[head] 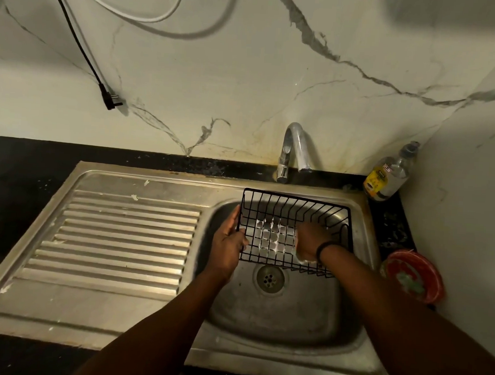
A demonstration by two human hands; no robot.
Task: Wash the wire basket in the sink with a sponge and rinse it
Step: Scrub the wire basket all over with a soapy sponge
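A black wire basket [297, 207] is held tilted over the steel sink bowl [285, 312], its opening facing me. My left hand [227, 243] grips its left rim, thumb over the wire. My right hand [309, 242] is inside the basket, blurred, pressed against the soapy bottom grid [272, 236]. Whatever it holds is hidden under the fingers, so I cannot make out a sponge. White foam fills several cells of the grid. The drain [269, 278] sits just below the basket.
A chrome tap [295, 149] stands behind the bowl, with no water visible. A clear soap bottle [389, 174] leans in the right corner. A red round dish [415, 276] sits on the counter at right. The ribbed drainboard [117, 238] lies left. A black plug [110, 100] hangs on the wall.
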